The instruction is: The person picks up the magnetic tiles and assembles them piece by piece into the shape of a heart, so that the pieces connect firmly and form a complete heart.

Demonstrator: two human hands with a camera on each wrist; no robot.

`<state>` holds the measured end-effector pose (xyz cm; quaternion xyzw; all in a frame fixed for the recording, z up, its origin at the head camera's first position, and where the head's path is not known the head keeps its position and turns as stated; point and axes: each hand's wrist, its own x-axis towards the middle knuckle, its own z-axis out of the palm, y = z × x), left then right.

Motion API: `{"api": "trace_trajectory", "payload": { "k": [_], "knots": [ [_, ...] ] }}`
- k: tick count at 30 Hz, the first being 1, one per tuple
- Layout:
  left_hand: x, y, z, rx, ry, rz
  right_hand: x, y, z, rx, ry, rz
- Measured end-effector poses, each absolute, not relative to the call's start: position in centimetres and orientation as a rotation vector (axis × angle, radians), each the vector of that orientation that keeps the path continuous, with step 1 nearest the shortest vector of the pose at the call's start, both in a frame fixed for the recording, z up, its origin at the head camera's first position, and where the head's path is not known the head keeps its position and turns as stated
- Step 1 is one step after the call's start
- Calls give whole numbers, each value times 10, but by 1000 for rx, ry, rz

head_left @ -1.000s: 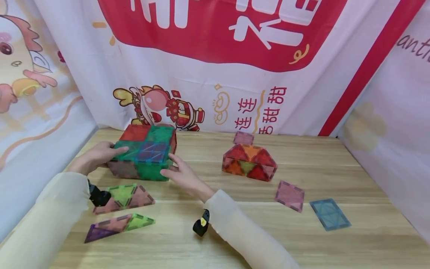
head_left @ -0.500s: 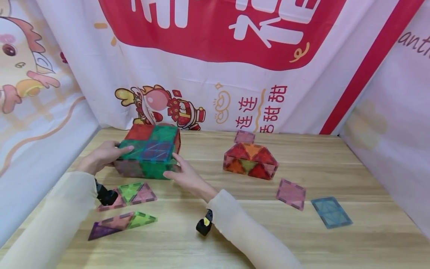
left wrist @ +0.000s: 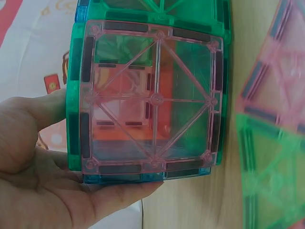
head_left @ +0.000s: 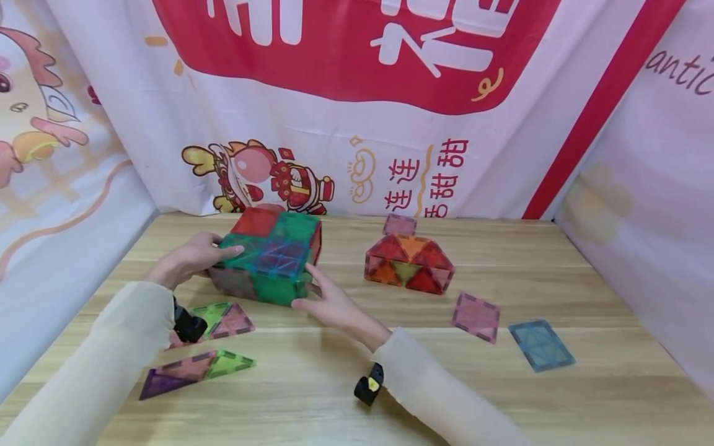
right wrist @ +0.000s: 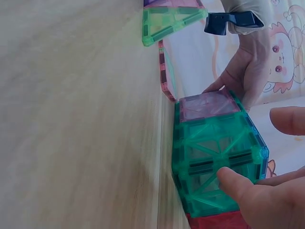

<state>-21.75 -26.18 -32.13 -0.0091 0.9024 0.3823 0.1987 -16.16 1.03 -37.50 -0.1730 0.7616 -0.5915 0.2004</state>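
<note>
A box of translucent magnetic tiles [head_left: 268,251], with red, green and blue tiles on top, sits at the left of the table. My left hand [head_left: 192,254] grips its left side, thumb over the top edge; in the left wrist view, fingers of that left hand [left wrist: 52,162] reach round the box beside a pink square tile [left wrist: 157,100]. At the front right corner my right hand [head_left: 334,303] holds the box, thumb on a green tile [right wrist: 212,136] of the front in the right wrist view. Part of its fingers is hidden behind the box.
Right of the box stands a small red and orange tile block [head_left: 409,263], a pink tile [head_left: 400,224] behind it. A pink square [head_left: 476,317] and a blue square [head_left: 541,345] lie at right. Joined triangle tiles [head_left: 198,368] lie front left. A printed cloth [head_left: 334,114] hangs behind.
Both hands and the tile box have shifted to the right along the table, closer to the red and orange block. The loose tiles stay where they lay.
</note>
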Motion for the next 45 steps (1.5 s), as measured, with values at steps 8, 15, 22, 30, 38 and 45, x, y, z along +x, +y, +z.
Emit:
{"api": "trace_trajectory", "payload": {
  "k": [8,15,22,30,38,45],
  "knots": [
    [-210,-247,-320,41,2530,1032,-152,41,-362,-577,2091,-1555],
    [-209,-242,-321,45,2525,1033,-172,88,-333,-757,2288,-1427],
    [-209,-242,-321,41,2562,1015,-217,152,-315,-743,2594,-1328],
    [-207,-244,-324,10,2543,1043,-263,218,-340,-607,2550,-1178],
    [-209,-243,-324,-9,2547,1046,-263,230,-360,-506,2551,-1241],
    [-208,-243,-325,-7,2571,1052,-247,210,-364,-250,2647,-1376]
  ]
}}
